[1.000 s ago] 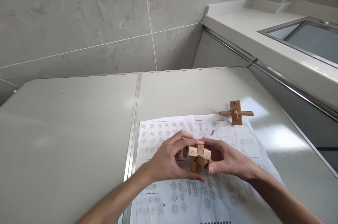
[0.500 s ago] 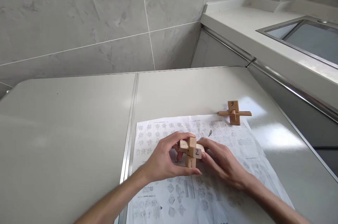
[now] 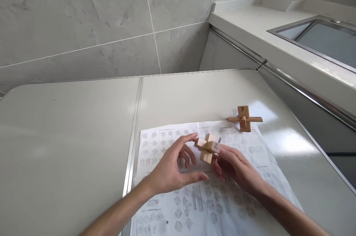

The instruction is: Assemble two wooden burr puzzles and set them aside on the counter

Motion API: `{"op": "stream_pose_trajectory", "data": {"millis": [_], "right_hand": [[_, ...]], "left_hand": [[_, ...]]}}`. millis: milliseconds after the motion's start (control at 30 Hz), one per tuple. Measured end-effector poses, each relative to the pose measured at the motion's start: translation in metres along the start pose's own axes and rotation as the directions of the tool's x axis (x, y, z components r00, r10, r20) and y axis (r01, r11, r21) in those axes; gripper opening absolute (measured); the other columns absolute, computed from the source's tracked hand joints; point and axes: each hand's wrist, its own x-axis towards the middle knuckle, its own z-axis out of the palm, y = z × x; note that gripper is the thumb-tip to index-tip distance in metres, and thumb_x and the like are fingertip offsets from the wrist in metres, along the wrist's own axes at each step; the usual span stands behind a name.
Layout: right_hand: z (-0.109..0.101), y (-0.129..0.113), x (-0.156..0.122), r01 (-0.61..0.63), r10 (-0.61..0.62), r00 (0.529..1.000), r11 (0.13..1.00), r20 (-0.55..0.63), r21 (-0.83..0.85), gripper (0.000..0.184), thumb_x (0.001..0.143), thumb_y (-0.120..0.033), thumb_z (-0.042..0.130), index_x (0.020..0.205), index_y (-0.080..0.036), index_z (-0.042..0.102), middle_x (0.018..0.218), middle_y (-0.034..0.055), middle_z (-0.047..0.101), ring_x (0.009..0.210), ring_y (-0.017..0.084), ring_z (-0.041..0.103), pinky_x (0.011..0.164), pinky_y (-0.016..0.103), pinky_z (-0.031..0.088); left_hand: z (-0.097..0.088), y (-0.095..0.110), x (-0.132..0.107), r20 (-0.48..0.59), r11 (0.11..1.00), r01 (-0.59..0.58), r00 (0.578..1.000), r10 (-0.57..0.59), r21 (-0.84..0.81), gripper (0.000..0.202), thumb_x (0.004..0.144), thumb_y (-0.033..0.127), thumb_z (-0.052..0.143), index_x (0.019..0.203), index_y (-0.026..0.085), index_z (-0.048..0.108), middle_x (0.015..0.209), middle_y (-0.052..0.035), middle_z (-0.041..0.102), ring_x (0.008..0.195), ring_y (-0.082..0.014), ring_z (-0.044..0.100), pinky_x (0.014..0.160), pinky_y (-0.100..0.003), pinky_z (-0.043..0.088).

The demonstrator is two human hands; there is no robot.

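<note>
A small wooden interlocking puzzle (image 3: 208,148) made of crossed blocks is held just above a printed instruction sheet (image 3: 211,199). My right hand (image 3: 236,169) grips it from the right side with closed fingers. My left hand (image 3: 174,167) is beside it on the left, fingers spread, the index fingertip touching the puzzle's upper left block. A second wooden cross puzzle (image 3: 244,119), marked with a digit, stands on the table at the sheet's far right corner, apart from both hands.
The sheet lies on a pale folding table (image 3: 69,136) with a metal seam (image 3: 133,143) down its middle. A tiled wall stands behind. To the right rises a higher counter (image 3: 264,39) with a recessed sink (image 3: 322,39).
The puzzle has moved up and away from me and turned. My left hand has loosened from a wrap-around grip to spread fingers, while my right hand keeps hold.
</note>
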Motion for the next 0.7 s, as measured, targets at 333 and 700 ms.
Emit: {"op": "stream_pose_trajectory", "data": {"millis": [333,700], "right_hand": [[-0.028,-0.012,0.018,0.010,0.118,0.948,0.918,-0.296,0.397,0.032,0.096,-0.053,0.077,0.095,-0.023,0.065,0.072,-0.0052,0.048,0.047,0.007,0.032,0.029,0.012,0.031],[-0.020,-0.007,0.013,-0.089,0.130,0.987,0.933,-0.096,0.348,0.036,0.094,-0.053,0.081,0.090,-0.022,0.063,0.075,-0.0044,0.047,0.052,0.008,0.037,0.036,0.015,0.036]], "left_hand": [[-0.001,0.003,0.000,-0.028,0.999,0.044,0.999,-0.044,-0.007,0.054,0.098,0.048,0.078,0.145,0.033,0.055,0.143,-0.0092,0.064,0.093,-0.0172,0.070,0.081,-0.035,0.060],[0.000,0.006,0.003,0.000,0.998,0.022,1.000,-0.022,0.062,0.030,0.106,0.049,0.065,0.126,0.026,0.067,0.111,-0.0047,0.073,0.084,-0.0165,0.067,0.077,-0.033,0.056]]}}
